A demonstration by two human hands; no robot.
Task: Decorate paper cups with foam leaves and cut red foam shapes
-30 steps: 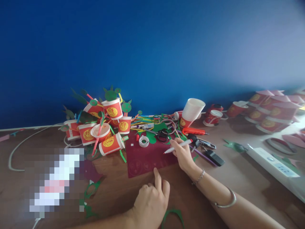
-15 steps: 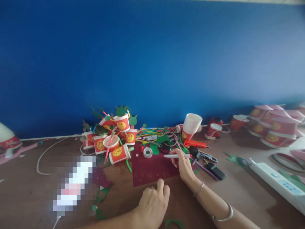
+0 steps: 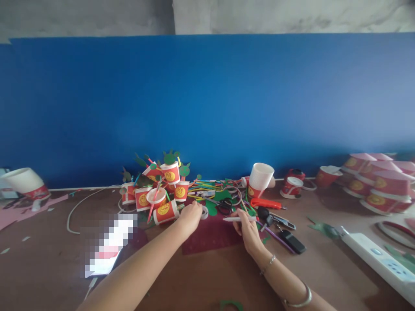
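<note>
In my right hand (image 3: 248,233) is a white marker pen (image 3: 231,219) with a red end, its tip pointing left over a dark red sheet (image 3: 210,237). My left hand (image 3: 192,216) reaches over the sheet's left part, fingers bent together beside a roll of tape (image 3: 204,212). Whatever the fingertips hold is hidden behind the hand. Black scissors (image 3: 224,205) and green paper pieces (image 3: 211,209) lie just beyond the sheet.
Decorated red paper cups (image 3: 165,211) crowd the left of the sheet. An orange cutter (image 3: 266,203), keys with a black fob (image 3: 292,241) and stacked cups (image 3: 260,176) stand right. A phone (image 3: 112,246) lies left, a white power strip (image 3: 379,255) right.
My left hand has moved forward from the near edge of the sheet to beside the tape roll, covering a small red piece seen there before. My right hand keeps the marker pen. The view has tilted up.
</note>
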